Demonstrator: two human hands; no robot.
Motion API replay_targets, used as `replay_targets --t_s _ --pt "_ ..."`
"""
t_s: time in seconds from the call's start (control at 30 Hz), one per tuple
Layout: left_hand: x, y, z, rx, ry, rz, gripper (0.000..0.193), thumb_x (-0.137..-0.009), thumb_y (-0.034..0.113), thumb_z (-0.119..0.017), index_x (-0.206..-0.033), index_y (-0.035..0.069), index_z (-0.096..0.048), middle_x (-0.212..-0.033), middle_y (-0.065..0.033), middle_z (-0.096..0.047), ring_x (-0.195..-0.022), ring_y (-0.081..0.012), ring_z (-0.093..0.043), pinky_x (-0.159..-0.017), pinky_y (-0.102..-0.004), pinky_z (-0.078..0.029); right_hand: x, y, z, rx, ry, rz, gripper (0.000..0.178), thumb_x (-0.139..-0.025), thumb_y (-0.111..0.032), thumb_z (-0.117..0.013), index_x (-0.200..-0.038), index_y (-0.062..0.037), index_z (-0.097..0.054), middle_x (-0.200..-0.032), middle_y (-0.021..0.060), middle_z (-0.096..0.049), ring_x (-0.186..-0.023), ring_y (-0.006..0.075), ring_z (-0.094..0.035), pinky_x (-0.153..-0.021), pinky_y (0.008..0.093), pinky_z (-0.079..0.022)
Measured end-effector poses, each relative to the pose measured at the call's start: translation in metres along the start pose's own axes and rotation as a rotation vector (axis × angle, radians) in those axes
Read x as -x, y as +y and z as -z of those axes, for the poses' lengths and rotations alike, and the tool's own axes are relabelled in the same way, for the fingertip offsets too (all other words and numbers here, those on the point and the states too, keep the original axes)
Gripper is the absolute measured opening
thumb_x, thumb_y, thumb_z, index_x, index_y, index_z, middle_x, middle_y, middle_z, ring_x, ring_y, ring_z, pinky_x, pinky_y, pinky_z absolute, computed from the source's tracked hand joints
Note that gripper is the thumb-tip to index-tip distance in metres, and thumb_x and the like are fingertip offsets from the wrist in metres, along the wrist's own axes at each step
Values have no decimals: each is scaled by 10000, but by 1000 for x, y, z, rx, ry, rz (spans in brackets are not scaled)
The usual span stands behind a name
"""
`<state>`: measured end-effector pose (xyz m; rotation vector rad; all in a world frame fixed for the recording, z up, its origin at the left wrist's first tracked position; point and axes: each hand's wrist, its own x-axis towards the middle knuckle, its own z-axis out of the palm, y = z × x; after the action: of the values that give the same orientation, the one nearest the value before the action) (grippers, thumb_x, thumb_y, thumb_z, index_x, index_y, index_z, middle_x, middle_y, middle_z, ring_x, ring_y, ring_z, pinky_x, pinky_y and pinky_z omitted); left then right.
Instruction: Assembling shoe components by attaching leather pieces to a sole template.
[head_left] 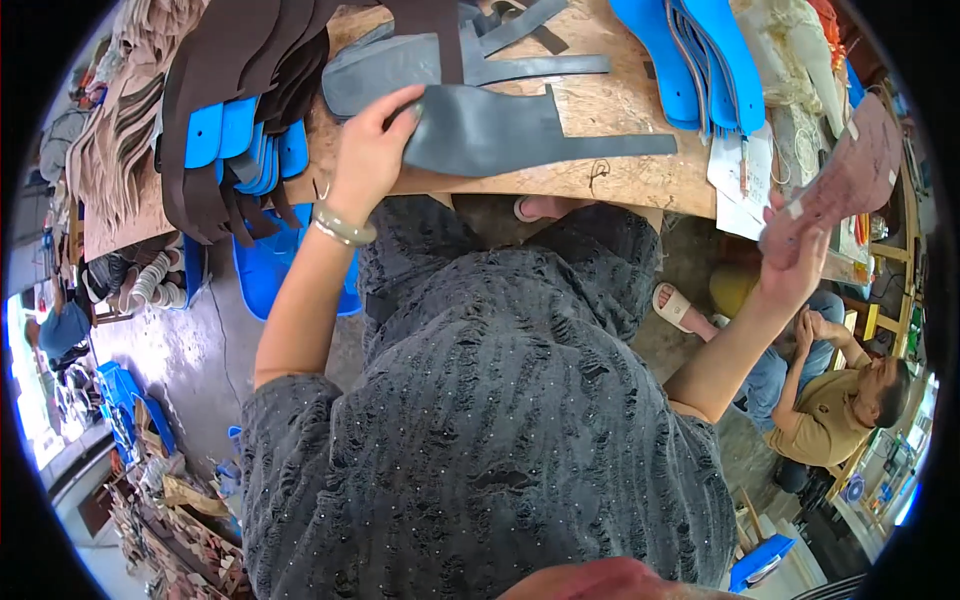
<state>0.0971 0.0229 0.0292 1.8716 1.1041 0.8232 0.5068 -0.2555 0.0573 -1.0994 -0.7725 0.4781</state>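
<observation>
My left hand (365,160) pinches the rounded left end of a dark grey leather piece (490,130), which lies near the table's front edge with a narrow strap running to the right. Behind it are more grey leather pieces (385,72), overlapping one another, and a dark brown strip hangs across them. Out to the right, raised past the table's corner, my right hand (795,265) grips a sole-shaped reddish-brown piece (850,175) with small pale patches along its edge. My right fingers are partly hidden behind it.
Dark brown leather pieces (245,50) and blue sole-shaped pieces (222,130) are stacked on the table's left. More blue soles (690,80) stand at the right, near white papers (738,180). A seated person (825,410) is close by on the right. Below the table sits a blue tub (262,275).
</observation>
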Motion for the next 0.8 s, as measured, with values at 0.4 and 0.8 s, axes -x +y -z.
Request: replay_targets --t_s 0.4,0.8 --pt "41 -33 54 -362 165 -205 427 -842 144 -685 -1246 51 -585 -1165 -138 -613 -1123 -323 -554 -973 -405 -440 -15 69 -179 84 -669 -467 864 -711 -147 -841 -1434 9 -394 -1162 86 -604 -1109 159 -568 -917 271 -439" --pt "55 -42 58 -366 55 -271 897 -745 365 -805 -1431 36 -330 -1300 -83 -613 -1242 -335 -497 -1089 -454 -337 -28 82 -233 815 -1082 181 671 -584 -148 -817 -1218 -29 -636 -1060 106 -576 -982 289 -558 -877 364 -447"
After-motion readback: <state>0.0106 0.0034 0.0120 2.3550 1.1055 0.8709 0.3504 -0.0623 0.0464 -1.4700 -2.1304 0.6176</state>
